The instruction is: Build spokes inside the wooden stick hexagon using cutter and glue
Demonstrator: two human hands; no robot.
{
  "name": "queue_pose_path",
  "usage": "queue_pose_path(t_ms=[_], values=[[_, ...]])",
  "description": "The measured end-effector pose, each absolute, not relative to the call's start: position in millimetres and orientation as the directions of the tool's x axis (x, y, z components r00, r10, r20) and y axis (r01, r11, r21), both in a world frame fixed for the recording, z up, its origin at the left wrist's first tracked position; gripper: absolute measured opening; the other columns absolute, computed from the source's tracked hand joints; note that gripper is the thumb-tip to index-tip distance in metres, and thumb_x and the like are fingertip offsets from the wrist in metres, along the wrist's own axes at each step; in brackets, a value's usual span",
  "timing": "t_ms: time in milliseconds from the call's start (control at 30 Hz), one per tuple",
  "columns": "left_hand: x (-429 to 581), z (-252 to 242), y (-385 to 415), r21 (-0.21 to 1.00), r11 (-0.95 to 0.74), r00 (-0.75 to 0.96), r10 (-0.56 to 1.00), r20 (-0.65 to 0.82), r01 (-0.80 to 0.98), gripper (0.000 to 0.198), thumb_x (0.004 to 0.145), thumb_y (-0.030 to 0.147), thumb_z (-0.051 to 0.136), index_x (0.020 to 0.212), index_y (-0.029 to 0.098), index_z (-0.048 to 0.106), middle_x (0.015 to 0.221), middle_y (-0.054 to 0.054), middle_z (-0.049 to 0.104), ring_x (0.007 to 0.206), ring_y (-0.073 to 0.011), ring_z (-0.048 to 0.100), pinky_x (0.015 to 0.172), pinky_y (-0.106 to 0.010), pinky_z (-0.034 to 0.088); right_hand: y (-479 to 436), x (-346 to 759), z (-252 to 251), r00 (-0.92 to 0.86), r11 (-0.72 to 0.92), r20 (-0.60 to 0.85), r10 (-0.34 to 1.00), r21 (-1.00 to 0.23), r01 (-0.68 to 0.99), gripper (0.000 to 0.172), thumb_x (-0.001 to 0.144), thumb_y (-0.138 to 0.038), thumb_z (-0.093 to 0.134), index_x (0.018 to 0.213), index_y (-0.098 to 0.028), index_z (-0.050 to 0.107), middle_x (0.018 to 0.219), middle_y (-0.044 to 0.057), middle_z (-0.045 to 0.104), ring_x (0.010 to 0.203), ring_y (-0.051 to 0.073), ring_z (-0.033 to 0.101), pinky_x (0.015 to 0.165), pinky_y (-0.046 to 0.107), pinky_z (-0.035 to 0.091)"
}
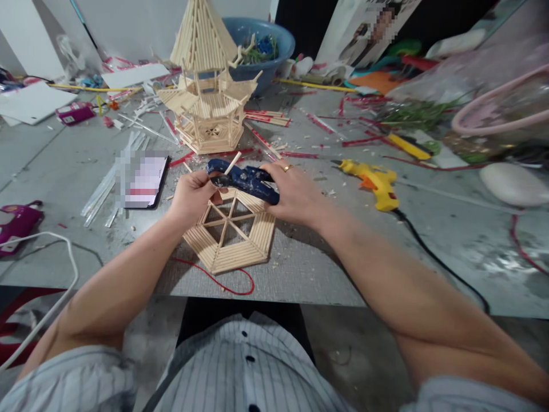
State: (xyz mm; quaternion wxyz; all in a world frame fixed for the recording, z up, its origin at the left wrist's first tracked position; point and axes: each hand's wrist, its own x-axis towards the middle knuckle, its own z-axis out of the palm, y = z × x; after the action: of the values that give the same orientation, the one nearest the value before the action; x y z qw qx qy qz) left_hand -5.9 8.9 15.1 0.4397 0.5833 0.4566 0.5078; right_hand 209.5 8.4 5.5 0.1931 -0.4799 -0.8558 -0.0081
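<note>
My right hand (294, 191) is wrapped round a dark blue hand cutter (246, 180), held above the table. A thin wooden stick (234, 162) slants up past the cutter's head. My left hand (193, 193) is closed in a pinch on the stick's lower part, right beside the cutter; its fingertips are partly hidden. Beneath both hands lies a flat hexagonal frame (240, 259) of glued wooden sticks, with spokes meeting at its centre. Its far edge is partly covered by the hands and the cutter.
A stick-built pagoda (206, 109) stands behind the hands, before a blue basin (278, 57). A phone (148, 182) and clear glue sticks (100, 183) lie left. On the right rests a yellow glue gun (373, 180) with a black cord. Red string (240, 292) lies near the front edge.
</note>
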Motion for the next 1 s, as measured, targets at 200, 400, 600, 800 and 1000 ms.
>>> queue_pose_path(t_ms=[200, 400, 600, 800, 1000], values=[[-4.8, 16.2, 8.2, 0.972, -0.227, 0.094, 0.971, 0.220, 0.065, 0.018, 0.073, 0.011, 0.058, 0.055, 0.015, 0.061, 0.048, 0.005, 0.059, 0.039, -0.0020, 0.051, 0.040, -0.012, 0.039, 9.5, 210.0, 3.9, -0.468, 0.542, 0.336, 0.818, -0.176, 0.821, 0.053, 0.068, -0.026, 0.059, 0.119, -0.016, 0.047, 0.113, 0.017, 0.059, 0.103, 0.032, 0.058, 0.089, 0.047, 0.047], [-5.5, 14.5, 8.9, 0.976, -0.195, 0.075, 0.979, 0.188, 0.093, 0.017, 0.075, 0.015, 0.061, 0.057, 0.015, 0.061, 0.051, 0.003, 0.062, 0.042, -0.0038, 0.055, 0.042, -0.014, 0.043, 10.2, 210.1, 2.2, -0.468, 0.545, 0.316, 0.825, -0.233, 0.805, 0.053, 0.071, -0.032, 0.057, 0.120, -0.015, 0.048, 0.113, 0.017, 0.059, 0.101, 0.031, 0.059, 0.088, 0.046, 0.047], [-8.1, 14.8, 9.3, 0.970, -0.212, 0.081, 0.976, 0.203, 0.117, 0.022, 0.076, 0.019, 0.064, 0.055, 0.015, 0.060, 0.048, 0.002, 0.060, 0.041, -0.0040, 0.053, 0.042, -0.014, 0.042, 8.8, 209.8, 1.0, -0.465, 0.545, 0.303, 0.832, -0.283, 0.789, 0.056, 0.071, -0.030, 0.057, 0.125, -0.016, 0.048, 0.118, 0.016, 0.059, 0.106, 0.031, 0.058, 0.091, 0.047, 0.046], [-9.3, 15.4, 8.9, 0.964, -0.232, 0.099, 0.970, 0.220, 0.131, 0.024, 0.077, 0.022, 0.067, 0.055, 0.016, 0.061, 0.043, 0.003, 0.057, 0.039, -0.0038, 0.049, 0.040, -0.014, 0.038, 7.7, 209.7, 3.7, -0.484, 0.543, 0.257, 0.837, -0.282, 0.791, 0.058, 0.071, -0.030, 0.057, 0.126, -0.014, 0.048, 0.117, 0.017, 0.059, 0.105, 0.033, 0.057, 0.091, 0.048, 0.046], [-8.5, 14.6, 8.6, 0.966, -0.230, 0.085, 0.972, 0.221, 0.115, 0.025, 0.078, 0.016, 0.063, 0.053, 0.016, 0.060, 0.043, 0.003, 0.056, 0.038, -0.0035, 0.049, 0.040, -0.014, 0.038, 6.4, 208.4, 5.6, -0.478, 0.535, 0.254, 0.841, -0.254, 0.806, 0.062, 0.072, -0.034, 0.053, 0.127, -0.009, 0.047, 0.121, 0.021, 0.056, 0.108, 0.034, 0.057, 0.091, 0.047, 0.046]])
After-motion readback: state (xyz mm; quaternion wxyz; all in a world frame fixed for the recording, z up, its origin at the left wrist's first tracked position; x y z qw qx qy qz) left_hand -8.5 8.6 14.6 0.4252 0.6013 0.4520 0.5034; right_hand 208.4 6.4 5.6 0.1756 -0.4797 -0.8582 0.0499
